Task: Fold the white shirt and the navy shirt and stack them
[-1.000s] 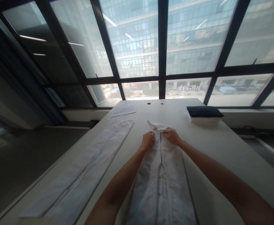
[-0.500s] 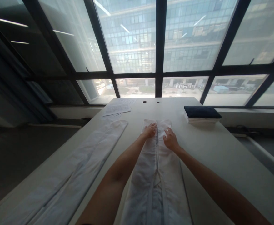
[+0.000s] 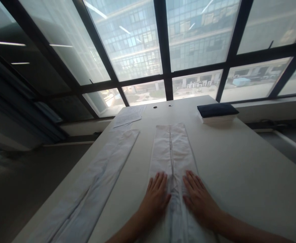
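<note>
A long strip of folded white cloth (image 3: pixel 160 145) runs away from me down the middle of the table, its two sides meeting at a seam along the centre. My left hand (image 3: pixel 156 192) lies flat on the left half, fingers stretched out and pointing forward. On the right half rests my right hand (image 3: pixel 197 195), also flat with its fingers extended. The seam shows between both hands. Part of the cloth beneath my palms and forearms is hidden. A second folded white cloth (image 3: pixel 104 168) of similar shape lies to the left, untouched.
The white table (image 3: pixel 226 162) reaches to a row of large windows. Printed papers (image 3: pixel 129 116) lie at its far left. At the far right sits a stack of folded cloth with a dark navy piece (image 3: pixel 217 109) on top of white ones. Two small holes pierce the far tabletop.
Both hands have slid from the far end of the middle cloth back towards me, ending flat near its middle. The view has tilted slightly.
</note>
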A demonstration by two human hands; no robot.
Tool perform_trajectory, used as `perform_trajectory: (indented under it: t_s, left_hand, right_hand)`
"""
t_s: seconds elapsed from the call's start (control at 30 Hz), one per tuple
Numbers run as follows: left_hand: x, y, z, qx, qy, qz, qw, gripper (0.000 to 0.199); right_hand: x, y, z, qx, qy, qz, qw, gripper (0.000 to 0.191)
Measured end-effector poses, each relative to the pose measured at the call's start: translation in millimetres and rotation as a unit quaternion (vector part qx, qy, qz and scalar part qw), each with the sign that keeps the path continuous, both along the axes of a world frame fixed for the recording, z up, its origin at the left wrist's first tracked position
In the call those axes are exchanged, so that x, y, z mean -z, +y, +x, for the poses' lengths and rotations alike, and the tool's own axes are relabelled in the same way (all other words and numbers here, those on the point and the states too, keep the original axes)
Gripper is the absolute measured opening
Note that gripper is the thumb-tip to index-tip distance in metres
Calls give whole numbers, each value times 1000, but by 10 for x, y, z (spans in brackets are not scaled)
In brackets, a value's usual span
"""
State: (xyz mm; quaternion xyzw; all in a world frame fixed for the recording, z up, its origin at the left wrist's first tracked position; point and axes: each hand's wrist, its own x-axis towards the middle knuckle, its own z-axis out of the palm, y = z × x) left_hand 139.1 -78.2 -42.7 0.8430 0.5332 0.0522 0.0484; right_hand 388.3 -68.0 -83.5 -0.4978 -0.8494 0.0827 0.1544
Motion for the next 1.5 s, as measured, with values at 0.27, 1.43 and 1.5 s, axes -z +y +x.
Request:
perform_trajectory:
  t_s: [0.27, 1.43, 1.5]
  left_hand:
    - [83, -104, -20, -5, 28, 53, 998, 68]
    - [148, 42, -2604, -268, 53, 57, 960, 55]
    - [148, 34, -2690, -285, 61, 61, 955, 55]
  right_hand:
    - [-101, -35, -45, 7, -26, 2, 1000, 67]
    - [-225, 1382, 46, -20, -43, -16, 999, 59]
    - [-215, 1341, 48, -15, -44, -16, 999, 59]
